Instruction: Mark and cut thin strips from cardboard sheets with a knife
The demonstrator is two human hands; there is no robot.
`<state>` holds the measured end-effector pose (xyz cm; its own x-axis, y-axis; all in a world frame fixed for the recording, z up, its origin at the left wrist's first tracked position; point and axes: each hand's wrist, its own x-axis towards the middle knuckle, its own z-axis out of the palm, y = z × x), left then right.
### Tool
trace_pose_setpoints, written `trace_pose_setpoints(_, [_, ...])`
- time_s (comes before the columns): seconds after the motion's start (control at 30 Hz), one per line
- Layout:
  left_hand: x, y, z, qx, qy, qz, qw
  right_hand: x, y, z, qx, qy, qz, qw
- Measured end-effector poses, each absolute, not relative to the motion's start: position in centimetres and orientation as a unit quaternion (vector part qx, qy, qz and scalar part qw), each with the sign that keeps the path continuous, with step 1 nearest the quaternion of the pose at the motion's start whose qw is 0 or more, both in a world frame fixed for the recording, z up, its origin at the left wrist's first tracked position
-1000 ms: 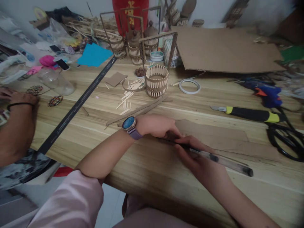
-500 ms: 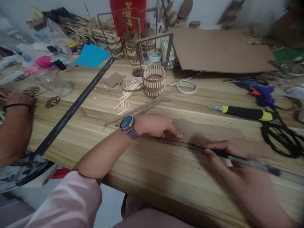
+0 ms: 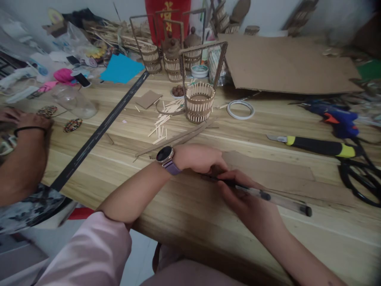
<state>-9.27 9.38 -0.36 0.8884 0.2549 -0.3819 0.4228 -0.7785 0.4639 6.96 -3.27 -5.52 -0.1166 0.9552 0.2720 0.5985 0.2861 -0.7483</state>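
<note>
A long brown cardboard piece (image 3: 274, 169) lies flat near the front of the table. My left hand (image 3: 199, 157), with a watch (image 3: 164, 154) on its wrist, holds the cardboard down near its left end with bent fingers. Some of those fingertips are hidden. In my right hand (image 3: 253, 204) is a pen with a clear barrel (image 3: 285, 203), pinched near its tip and slanting low over the cardboard's near edge. The tip is close by my left fingers and hard to make out. Behind my left hand lie narrow cardboard strips (image 3: 178, 137).
A utility knife (image 3: 318, 145), a glue gun (image 3: 336, 115) and black coiled cord lie at right. Beyond my hands stand a small stick basket (image 3: 200, 103) and a tape roll (image 3: 241, 109). A large cardboard sheet (image 3: 291, 63) lies behind. Another person's arm (image 3: 26, 159) rests at left.
My right hand has moved left with the pen, along the cardboard's near edge to my left hand. My left index finger, stretched out before, is now bent or hidden. The view has shifted slightly.
</note>
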Motion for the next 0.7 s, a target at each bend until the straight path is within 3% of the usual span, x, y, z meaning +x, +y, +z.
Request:
trace_pose_setpoints(0.4, [-9.3, 9.0, 0.1, 0.932, 0.215, -0.172, 0.234, 14.2, -6.2, -3.8, -0.628, -0.690, 0.171, 0.315])
trace_pose_setpoints(0.57, [-9.5, 9.0, 0.1, 0.934, 0.217, -0.167, 0.228, 16.8, -7.2, -2.3, -0.722, -0.630, 0.063, 0.278])
trace_pose_setpoints(0.7, [-9.4, 8.3, 0.1, 0.938, 0.234, -0.139, 0.213, 18.6, -4.5, -2.8, -0.719, -0.658, 0.011, 0.222])
